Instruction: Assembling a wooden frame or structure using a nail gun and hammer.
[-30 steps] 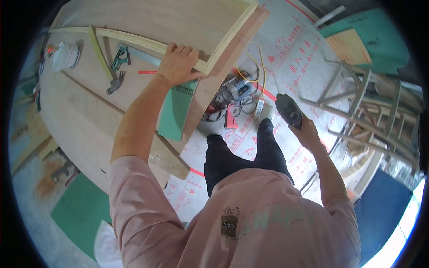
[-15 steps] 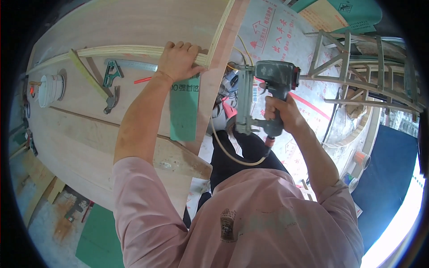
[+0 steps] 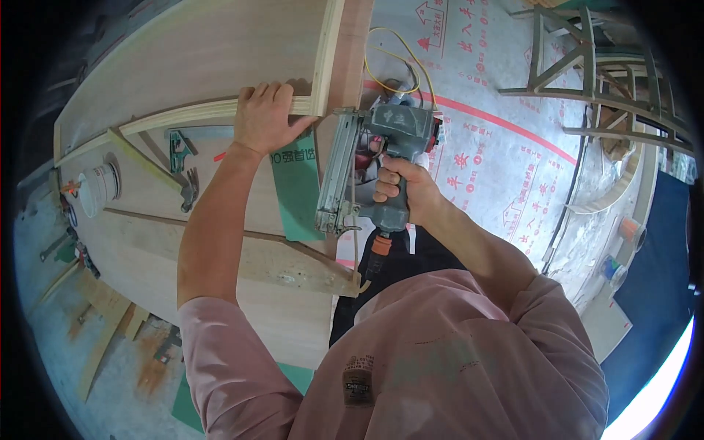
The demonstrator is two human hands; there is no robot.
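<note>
My left hand (image 3: 262, 121) is closed over a layered plywood strip (image 3: 172, 119), close to where it meets another plywood strip (image 3: 325, 55) at a corner. Its thumb points toward that corner. In my right hand (image 3: 405, 183) is a dark grey pneumatic nail gun (image 3: 402, 126), held upright by its handle, with fingers wrapped round it. The gun's long metal magazine (image 3: 341, 172) lies at the right edge of the workbench (image 3: 220, 172), right of a green sheet (image 3: 297, 194). An air hose coupling with an orange collar (image 3: 380, 246) joins the handle's bottom.
Left of my left forearm lie a hammer (image 3: 150, 161) with a yellowish handle and a green-handled square (image 3: 178, 150). A white bucket (image 3: 95, 189) stands at the bench's far left. Wooden frames (image 3: 587, 62) are at the right. A yellow hose (image 3: 425, 66) loops over the printed floor covering.
The nail gun in my right hand has moved left, to the bench's edge and nearer my left hand. My left hand keeps its grip on the plywood strip; the whole view has shifted somewhat.
</note>
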